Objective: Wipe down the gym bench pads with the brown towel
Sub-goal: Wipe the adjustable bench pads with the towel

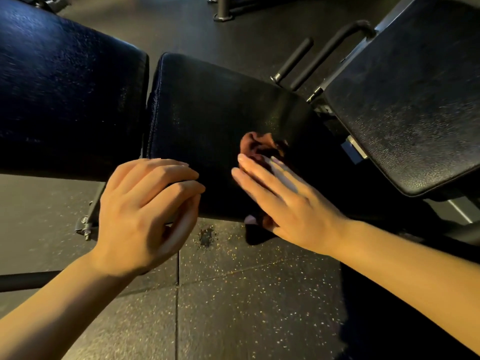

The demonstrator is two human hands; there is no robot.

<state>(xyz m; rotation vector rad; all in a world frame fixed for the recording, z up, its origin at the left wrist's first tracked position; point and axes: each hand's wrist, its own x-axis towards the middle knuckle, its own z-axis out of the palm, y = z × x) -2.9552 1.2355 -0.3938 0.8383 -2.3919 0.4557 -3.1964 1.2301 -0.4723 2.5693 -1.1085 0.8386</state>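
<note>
A dark padded seat pad lies across the middle of the view, with a longer back pad to its left. The brown towel is bunched on the seat pad's near right part, and a bit of it hangs over the near edge. My right hand lies flat on the towel, fingers straight and together, pressing it onto the pad. My left hand curls over the seat pad's near left edge and grips it.
A second bench's black pad stands tilted at the right, with two black handle bars beside it. The bench frame's metal bracket juts out below the left pad. Speckled rubber floor tiles lie underneath. A machine base stands at the far top.
</note>
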